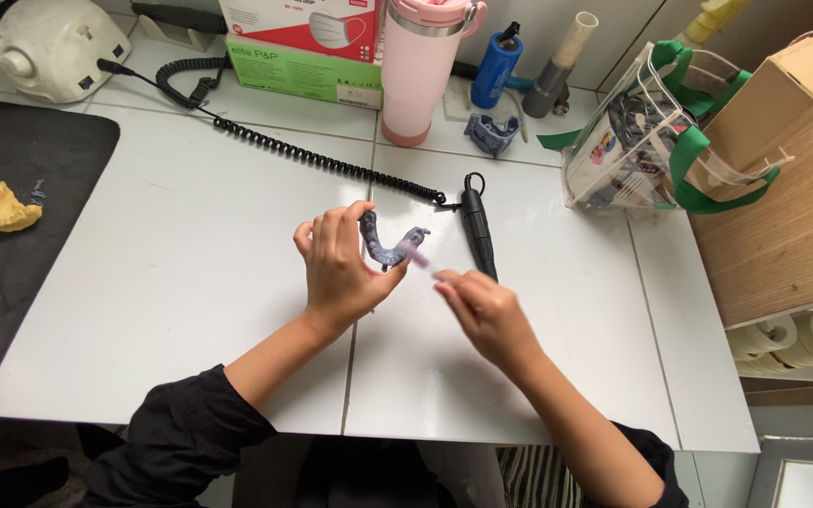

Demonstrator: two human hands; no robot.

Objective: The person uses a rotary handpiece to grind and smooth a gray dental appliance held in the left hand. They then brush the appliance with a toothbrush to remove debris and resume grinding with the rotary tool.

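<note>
Both hands meet over the middle of the white tiled table (190, 282). Left hand (339, 268) is clamped on a dark blue-grey, U-shaped dental arch piece (383, 246), thumb and fingers pinching one limb so the open curve faces away from the person. Right hand (484, 315) is closed around a thin, pale purple tool (418, 256), blurred with motion, whose tip sits at or just beside the free end of the arch; whether it touches cannot be told.

Doing this well looks to call for a firm, steady pinch in the left hand, with the arch tilted toward the eyes, and short, light strokes from the right, so the tip does not slip off the narrow rim.

Just beyond the hands lies a black handpiece (478, 228), its coiled black cord (322, 162) running back to a white motor unit (49, 45). Farther off stand a pink tumbler (418, 71), a blue bottle (495, 68), stacked red and green boxes (303, 47) and a clear bag with green straps (651, 141). On the black mat (21, 216) at the left rests a yellow dental cast (8, 209).
</note>
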